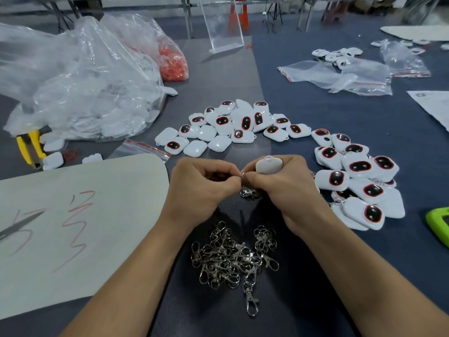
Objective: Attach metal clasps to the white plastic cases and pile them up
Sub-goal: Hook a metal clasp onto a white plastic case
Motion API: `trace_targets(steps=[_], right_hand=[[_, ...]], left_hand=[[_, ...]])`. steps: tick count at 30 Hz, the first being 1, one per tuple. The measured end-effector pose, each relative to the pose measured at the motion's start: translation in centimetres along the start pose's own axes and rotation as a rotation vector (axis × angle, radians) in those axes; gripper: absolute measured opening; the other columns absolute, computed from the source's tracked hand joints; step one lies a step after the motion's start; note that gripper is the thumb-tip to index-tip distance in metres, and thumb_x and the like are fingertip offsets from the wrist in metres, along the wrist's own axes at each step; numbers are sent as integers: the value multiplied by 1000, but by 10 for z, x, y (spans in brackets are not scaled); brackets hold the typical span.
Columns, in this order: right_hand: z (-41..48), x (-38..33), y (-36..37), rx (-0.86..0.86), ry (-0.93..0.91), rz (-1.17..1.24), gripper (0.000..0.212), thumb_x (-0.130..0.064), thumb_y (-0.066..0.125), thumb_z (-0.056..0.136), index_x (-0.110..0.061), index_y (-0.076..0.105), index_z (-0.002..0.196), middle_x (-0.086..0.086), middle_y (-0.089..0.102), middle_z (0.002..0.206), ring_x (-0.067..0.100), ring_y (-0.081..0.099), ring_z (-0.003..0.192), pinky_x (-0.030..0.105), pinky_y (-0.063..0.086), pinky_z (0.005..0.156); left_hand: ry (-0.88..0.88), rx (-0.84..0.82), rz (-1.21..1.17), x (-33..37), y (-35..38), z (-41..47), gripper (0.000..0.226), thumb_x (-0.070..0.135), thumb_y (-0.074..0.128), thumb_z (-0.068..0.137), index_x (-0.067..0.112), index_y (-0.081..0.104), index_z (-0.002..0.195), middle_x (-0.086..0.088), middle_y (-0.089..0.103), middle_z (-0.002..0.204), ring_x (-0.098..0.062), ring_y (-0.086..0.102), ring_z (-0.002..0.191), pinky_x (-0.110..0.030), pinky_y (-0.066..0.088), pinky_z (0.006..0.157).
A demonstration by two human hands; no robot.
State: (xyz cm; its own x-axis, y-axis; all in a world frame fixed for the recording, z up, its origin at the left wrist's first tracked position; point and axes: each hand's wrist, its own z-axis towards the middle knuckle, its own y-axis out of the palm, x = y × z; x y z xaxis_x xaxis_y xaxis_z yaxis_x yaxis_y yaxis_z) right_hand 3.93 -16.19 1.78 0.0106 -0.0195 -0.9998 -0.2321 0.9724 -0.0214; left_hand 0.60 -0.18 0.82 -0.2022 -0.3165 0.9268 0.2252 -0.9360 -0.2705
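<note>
Head view: a white case (268, 164) is gripped by the right hand (286, 188) while a metal clasp (247, 193) is pinched by the left hand (201, 188) (above the clasp pile (233, 259)).

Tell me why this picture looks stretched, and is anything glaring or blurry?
Head view: the wide-angle lens stretches things near the edges; light glares off the plastic bag and white cases; the left hand and right hand throw a soft shadow toward the clasp pile; the far background is blurred.
</note>
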Motion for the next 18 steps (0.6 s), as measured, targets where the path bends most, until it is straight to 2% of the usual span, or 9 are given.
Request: trace_targets(steps=[3,9,14,18], right_hand=[[0,-2,-1,-40,28,34,25,14,74,75,-9,75,65,8,66,64,15,59,62,26,48,58],[-1,-4,-8,-138,45,7,27,16,71,75,-10,73,64,6,64,62,10,56,57,18,44,51],[-2,-5,-9,-181,30,-49,27,15,71,73,-11,73,63,8,61,61,11,52,56,20,41,50],[-2,-3,-6,-176,11,-86,24,12,73,76,-11,74,67,4,63,60,9,52,55,21,43,52]], left_hand=[[-36,-44,-31,1,-2,3,10,24,74,63,28,80,70,-7,71,62,-10,55,55,-28,43,55],[-61,-157,-57,5,-6,1,14,16,75,64,25,81,72,-13,71,65,-12,57,58,-28,44,58],[-63,-184,-38,5,-7,-2,12,15,74,63,23,80,69,5,61,54,-7,46,52,-20,34,49],[-60,-130,-50,4,-3,-3,9,21,70,58,18,76,65,3,56,53,-7,42,51,-19,31,48]])
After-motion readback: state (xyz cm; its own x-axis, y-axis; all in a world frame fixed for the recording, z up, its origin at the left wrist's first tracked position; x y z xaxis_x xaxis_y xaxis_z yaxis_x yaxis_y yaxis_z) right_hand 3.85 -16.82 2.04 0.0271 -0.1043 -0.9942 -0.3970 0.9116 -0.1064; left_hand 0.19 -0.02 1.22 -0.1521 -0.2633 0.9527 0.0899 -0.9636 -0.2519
